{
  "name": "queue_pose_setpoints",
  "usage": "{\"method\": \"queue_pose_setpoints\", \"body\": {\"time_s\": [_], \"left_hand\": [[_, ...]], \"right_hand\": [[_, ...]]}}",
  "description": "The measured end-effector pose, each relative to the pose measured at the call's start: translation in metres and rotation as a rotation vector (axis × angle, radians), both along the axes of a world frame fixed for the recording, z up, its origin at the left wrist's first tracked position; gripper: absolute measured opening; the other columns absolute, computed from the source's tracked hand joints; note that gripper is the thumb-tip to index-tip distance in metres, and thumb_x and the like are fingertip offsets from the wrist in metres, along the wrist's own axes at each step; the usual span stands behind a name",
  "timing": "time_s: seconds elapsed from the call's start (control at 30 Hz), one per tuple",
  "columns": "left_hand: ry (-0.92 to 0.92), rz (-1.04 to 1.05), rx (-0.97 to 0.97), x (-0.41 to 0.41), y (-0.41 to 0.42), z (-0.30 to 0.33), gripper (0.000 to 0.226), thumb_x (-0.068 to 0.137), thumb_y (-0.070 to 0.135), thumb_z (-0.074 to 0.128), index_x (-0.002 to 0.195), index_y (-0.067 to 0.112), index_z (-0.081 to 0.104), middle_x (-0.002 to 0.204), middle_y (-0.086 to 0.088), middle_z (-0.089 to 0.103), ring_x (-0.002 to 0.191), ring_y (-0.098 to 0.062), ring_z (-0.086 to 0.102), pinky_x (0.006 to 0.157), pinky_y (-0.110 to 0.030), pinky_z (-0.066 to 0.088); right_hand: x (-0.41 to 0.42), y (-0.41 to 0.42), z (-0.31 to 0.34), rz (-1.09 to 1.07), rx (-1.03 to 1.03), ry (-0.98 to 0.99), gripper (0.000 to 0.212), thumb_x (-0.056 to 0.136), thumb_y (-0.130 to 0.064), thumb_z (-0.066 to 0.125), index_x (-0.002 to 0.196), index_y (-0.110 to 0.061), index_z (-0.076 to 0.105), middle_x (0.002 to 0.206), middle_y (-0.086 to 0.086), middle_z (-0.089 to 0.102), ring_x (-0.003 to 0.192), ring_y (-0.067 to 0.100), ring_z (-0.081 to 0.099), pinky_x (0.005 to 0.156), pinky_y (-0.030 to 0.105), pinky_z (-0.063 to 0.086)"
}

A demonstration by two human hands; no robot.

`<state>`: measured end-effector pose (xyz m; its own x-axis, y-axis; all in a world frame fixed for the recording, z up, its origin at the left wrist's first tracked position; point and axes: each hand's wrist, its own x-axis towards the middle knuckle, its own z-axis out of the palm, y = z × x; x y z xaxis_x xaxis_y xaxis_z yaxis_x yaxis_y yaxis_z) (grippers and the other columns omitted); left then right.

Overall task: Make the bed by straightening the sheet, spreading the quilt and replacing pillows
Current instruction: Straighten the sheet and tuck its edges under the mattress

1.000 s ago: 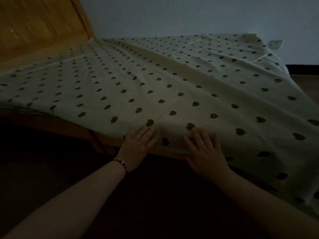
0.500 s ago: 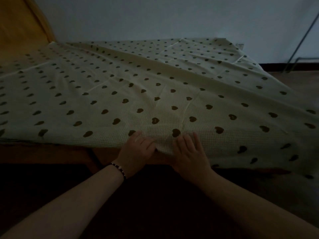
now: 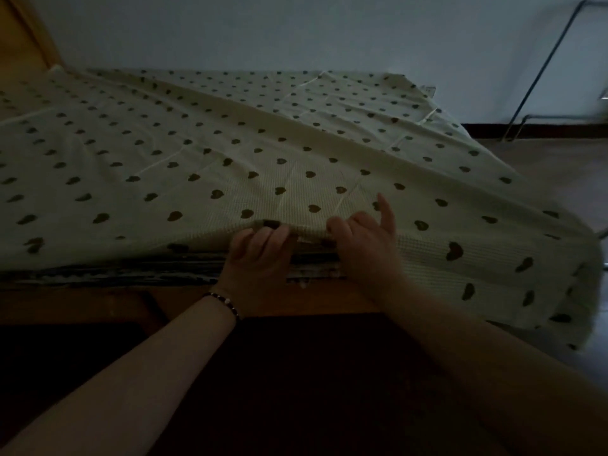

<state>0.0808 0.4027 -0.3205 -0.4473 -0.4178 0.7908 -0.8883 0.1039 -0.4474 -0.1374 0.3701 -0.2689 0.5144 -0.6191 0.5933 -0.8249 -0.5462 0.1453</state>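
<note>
Dim bed (image 3: 98, 301): left hand (image 3: 260, 258) and right hand (image 3: 365, 248) grip the sheet (image 3: 230, 159) edge, side by side.

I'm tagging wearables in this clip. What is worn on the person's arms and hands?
Both forearms are bare, with no sleeves in view and no gloves. The left hand has a thin, dark beaded bracelet at its wrist, with one or two paler beads. The right hand and its wrist show nothing worn; the dim light hides finer detail.
</note>
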Motion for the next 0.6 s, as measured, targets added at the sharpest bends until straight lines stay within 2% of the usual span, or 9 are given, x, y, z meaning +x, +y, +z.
{"method": "queue_pose_setpoints", "body": {"time_s": [0.1,0.13,0.23,0.37,0.43,0.53,0.6], "left_hand": [[0.052,0.098,0.037,-0.020,-0.011,-0.013,0.067,0.086,0.065,0.052,0.128,0.013,0.057,0.136,-0.001,0.041,0.120,-0.022,0.042,0.099,-0.042,0.031],[0.083,0.108,0.033,-0.026,-0.014,-0.013,0.070,0.084,0.067,0.054,0.128,0.012,0.057,0.138,-0.003,0.040,0.122,-0.023,0.042,0.099,-0.043,0.032],[0.199,0.080,-0.007,-0.042,-0.019,-0.011,0.072,0.082,0.073,0.052,0.119,0.011,0.059,0.136,-0.005,0.041,0.122,-0.025,0.044,0.096,-0.046,0.036],[0.230,0.091,-0.003,-0.064,-0.030,-0.007,0.075,0.081,0.074,0.052,0.121,0.010,0.047,0.134,-0.006,0.036,0.122,-0.028,0.040,0.098,-0.049,0.037],[0.285,0.116,-0.024,-0.076,-0.033,0.000,0.061,0.083,0.065,0.056,0.116,0.014,0.050,0.133,-0.003,0.037,0.121,-0.028,0.040,0.099,-0.050,0.037],[0.268,0.103,-0.033,-0.084,-0.030,0.007,0.020,0.091,0.038,0.058,0.102,0.021,0.059,0.129,0.004,0.046,0.120,-0.023,0.042,0.097,-0.048,0.036],[0.232,0.072,0.013,-0.085,-0.016,0.006,0.021,0.096,0.035,0.049,0.100,0.021,0.065,0.125,0.004,0.052,0.120,-0.022,0.043,0.099,-0.045,0.029]], "right_hand": [[-0.007,-0.011,0.005,0.003,0.014,-0.034,0.007,0.088,-0.023,0.066,0.091,-0.019,0.060,0.063,-0.004,0.060,0.071,0.020,0.064,0.119,0.054,0.018],[-0.008,-0.014,0.005,0.007,0.027,-0.047,0.006,0.091,-0.025,0.062,0.089,-0.020,0.061,0.060,-0.004,0.058,0.068,0.019,0.063,0.119,0.051,0.019],[-0.013,-0.017,0.008,0.003,0.078,-0.091,0.032,0.100,-0.040,0.042,0.085,-0.020,0.062,0.056,-0.006,0.054,0.060,0.014,0.056,0.118,0.045,0.018],[-0.019,-0.020,0.009,0.026,0.149,-0.153,0.030,0.102,-0.041,0.045,0.084,-0.022,0.061,0.058,-0.009,0.053,0.057,0.011,0.053,0.115,0.039,0.022],[-0.022,-0.020,0.010,0.035,0.160,-0.166,0.029,0.102,-0.039,0.048,0.082,-0.022,0.061,0.058,-0.009,0.053,0.057,0.012,0.055,0.114,0.040,0.024],[-0.031,-0.019,0.012,0.055,0.121,-0.164,0.029,0.101,-0.038,0.049,0.080,-0.021,0.060,0.058,-0.009,0.052,0.059,0.014,0.056,0.114,0.044,0.028],[-0.039,-0.014,0.010,0.087,0.087,-0.130,0.030,0.101,-0.041,0.045,0.086,-0.022,0.062,0.065,-0.008,0.058,0.069,0.016,0.061,0.115,0.047,0.024]]}}
